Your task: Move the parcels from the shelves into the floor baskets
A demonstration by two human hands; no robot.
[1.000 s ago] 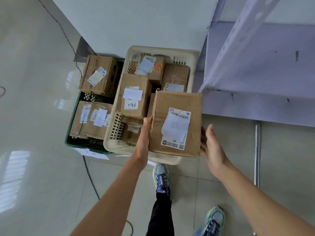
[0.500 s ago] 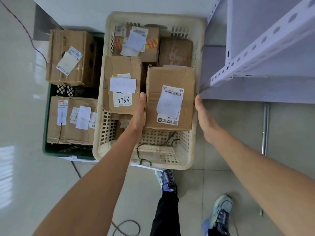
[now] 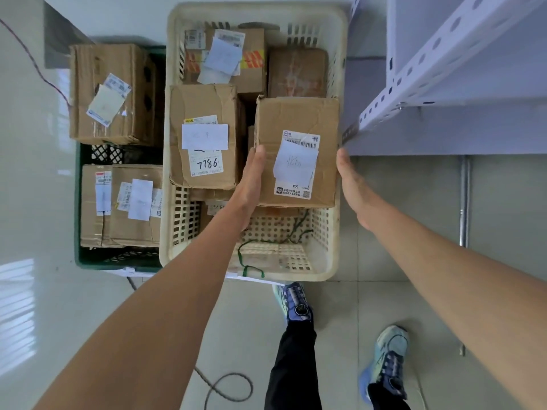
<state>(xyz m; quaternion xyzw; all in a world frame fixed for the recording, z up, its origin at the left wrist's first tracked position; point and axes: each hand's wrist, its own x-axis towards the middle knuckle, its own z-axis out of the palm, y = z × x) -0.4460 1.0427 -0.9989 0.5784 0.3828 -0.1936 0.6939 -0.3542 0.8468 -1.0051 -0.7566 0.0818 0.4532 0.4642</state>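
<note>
A creased brown cardboard parcel (image 3: pixel 297 152) with a white barcode label and a loose handwritten paper slip on top sits over the right half of the cream perforated plastic floor basket (image 3: pixel 340 54), flanked by both hands. The left hand (image 3: pixel 251 184) lies flat against its left side, fingers extended along the edge and wrapped under it. The right hand (image 3: pixel 352 184) is open and straight-fingered at the parcel's right edge; whether it actually touches the cardboard cannot be told. Just left of it in the basket lies a dented cardboard box marked 7786 (image 3: pixel 204 137), with two more boxes behind. A dark green mesh crate (image 3: pixel 77 202) beside the basket holds other labelled parcels. What the held parcel rests on is hidden beneath it, and the slip's writing is too faint to read. The pale grey metal shelf (image 3: pixel 444 54) is cut off at the right.
</note>
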